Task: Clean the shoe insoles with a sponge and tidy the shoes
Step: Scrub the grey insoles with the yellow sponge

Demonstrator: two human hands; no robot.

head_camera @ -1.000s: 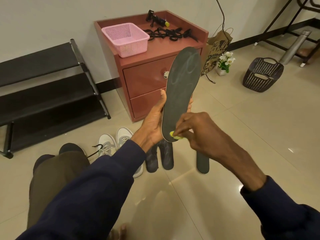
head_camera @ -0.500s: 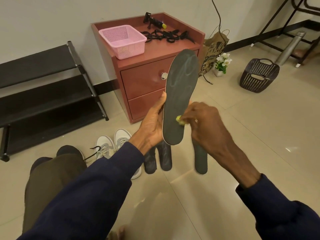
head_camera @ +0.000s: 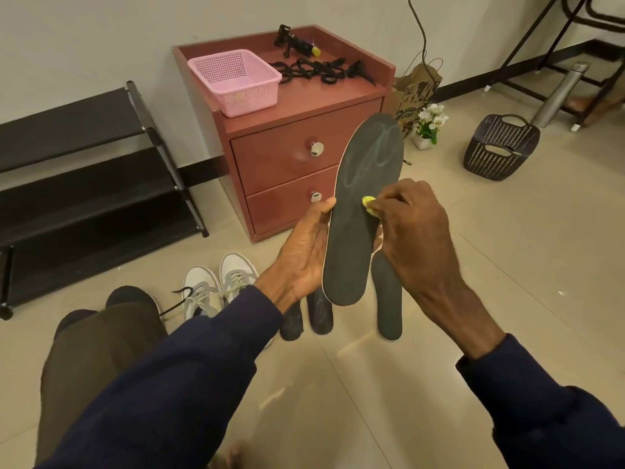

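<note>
I judge I'm mid-scrub. My left hand (head_camera: 304, 252) grips the raised insole (head_camera: 362, 231) by its edge, and my right hand (head_camera: 416, 231) pinches the yellow sponge (head_camera: 369, 205) against its middle, with pale wipe streaks above. Three floor insoles (head_camera: 388, 299) lie below, beside the grey shoes (head_camera: 216, 289); I can't tell if they're cleaned. Refitting, then tidying shoes onto the shoe rack (head_camera: 84, 177), remains.

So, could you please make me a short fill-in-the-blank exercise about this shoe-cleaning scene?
1. The right hand presses a ____ sponge against the insole gripped by the left hand.
2. ____ more insoles lie on the floor.
3. The ____ basket sits on the red cabinet.
Missing words: yellow; three; pink.
</note>
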